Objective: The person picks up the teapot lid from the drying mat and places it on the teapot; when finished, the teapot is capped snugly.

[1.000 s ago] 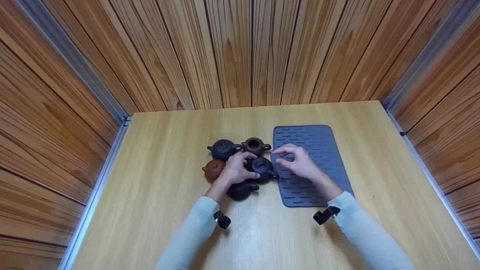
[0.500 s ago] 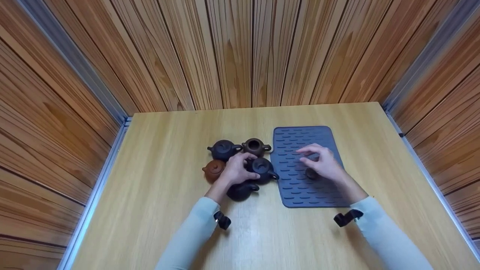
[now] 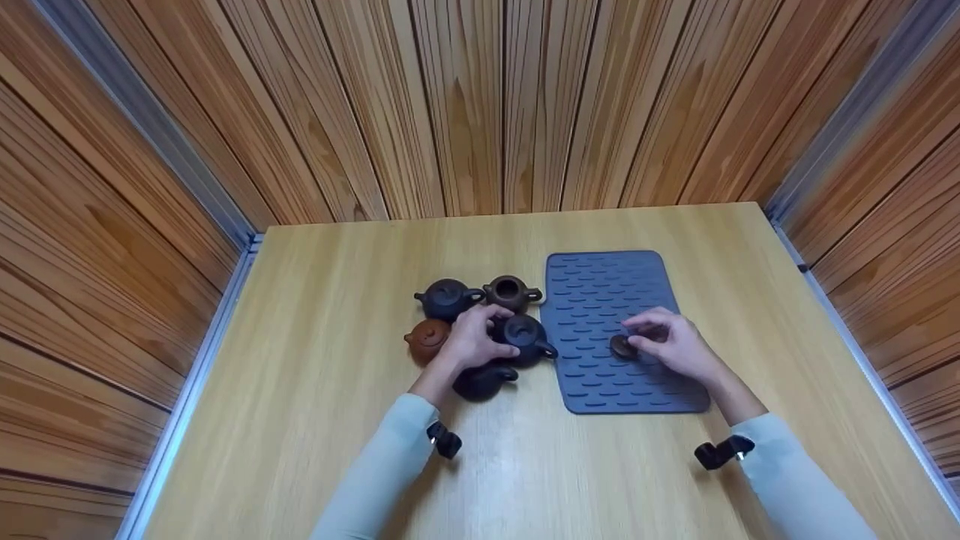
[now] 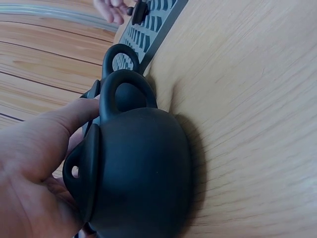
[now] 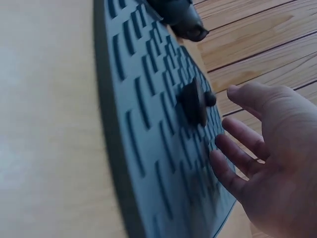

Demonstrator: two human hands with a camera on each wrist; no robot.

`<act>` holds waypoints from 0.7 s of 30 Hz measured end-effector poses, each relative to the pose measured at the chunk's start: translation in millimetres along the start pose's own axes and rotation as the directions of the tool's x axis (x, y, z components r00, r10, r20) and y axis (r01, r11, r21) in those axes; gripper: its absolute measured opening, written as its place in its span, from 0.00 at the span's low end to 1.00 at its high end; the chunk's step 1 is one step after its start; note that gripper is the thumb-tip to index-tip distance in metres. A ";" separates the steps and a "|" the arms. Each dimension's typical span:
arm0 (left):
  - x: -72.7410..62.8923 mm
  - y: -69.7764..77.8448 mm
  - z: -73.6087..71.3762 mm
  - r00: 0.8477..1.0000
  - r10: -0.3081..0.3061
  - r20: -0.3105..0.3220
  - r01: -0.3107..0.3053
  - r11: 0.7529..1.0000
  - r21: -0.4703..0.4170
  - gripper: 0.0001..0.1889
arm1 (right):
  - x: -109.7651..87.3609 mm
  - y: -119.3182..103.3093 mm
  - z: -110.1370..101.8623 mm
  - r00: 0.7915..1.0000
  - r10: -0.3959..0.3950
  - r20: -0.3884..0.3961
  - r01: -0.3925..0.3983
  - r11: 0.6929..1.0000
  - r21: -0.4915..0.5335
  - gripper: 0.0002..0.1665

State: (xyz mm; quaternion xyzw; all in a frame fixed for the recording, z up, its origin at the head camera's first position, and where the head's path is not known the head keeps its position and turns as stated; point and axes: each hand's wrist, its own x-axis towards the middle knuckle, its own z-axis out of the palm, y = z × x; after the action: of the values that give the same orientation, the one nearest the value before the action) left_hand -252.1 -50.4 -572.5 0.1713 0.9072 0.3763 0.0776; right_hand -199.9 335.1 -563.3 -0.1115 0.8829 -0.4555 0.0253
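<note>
My left hand (image 3: 472,339) holds the dark teapot (image 3: 527,339) at its left side, thumb and fingers on either side of it. A black teapot (image 4: 143,168) stands right beside that hand and fills much of the left wrist view. My right hand (image 3: 671,345) hovers over the grey mat (image 3: 592,390), close to a small brown lid (image 3: 622,346). In the right wrist view the fingers are loosely bent and apart from the knob of the lid (image 5: 195,101), which lies knob up. Behind the left hand sits a brown teapot (image 3: 510,294) with an uncovered opening.
A dark teapot (image 3: 447,298) and a reddish-brown teapot (image 3: 429,340) stand close together at the left of the group. The wooden table (image 3: 315,337) is bounded by plank walls (image 3: 480,105) at the back and sides.
My right hand has moved right from beside the teapots to the lid on the mat, bringing the lid into sight. The left hand has stayed in place.
</note>
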 end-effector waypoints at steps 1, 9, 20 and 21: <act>1.0 -3.1 1.7 1.000 0.015 -0.009 -0.015 1.000 0.009 0.30 | -1.1 1.8 0.6 1.000 0.001 0.003 -0.001 1.000 0.004 0.16; -7.8 15.5 -7.0 0.999 -0.028 0.022 0.028 0.999 -0.022 0.32 | -4.2 8.5 5.7 1.000 0.010 0.008 -0.011 0.999 0.047 0.15; -10.5 17.6 -7.6 1.000 -0.023 0.015 0.023 0.999 -0.028 0.31 | -5.6 13.1 12.5 0.998 -0.025 0.049 0.021 0.997 0.078 0.15; -10.4 17.2 -7.6 1.000 -0.024 0.013 0.024 0.999 -0.029 0.31 | -5.7 13.2 12.8 0.998 -0.024 0.052 0.020 0.997 0.078 0.15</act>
State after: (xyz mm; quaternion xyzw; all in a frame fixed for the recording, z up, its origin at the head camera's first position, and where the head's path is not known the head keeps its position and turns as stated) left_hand -240.0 -47.9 -554.8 0.1617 0.9031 0.3874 0.0904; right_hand -194.8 333.5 -581.8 -0.1322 0.8623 -0.4865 0.0481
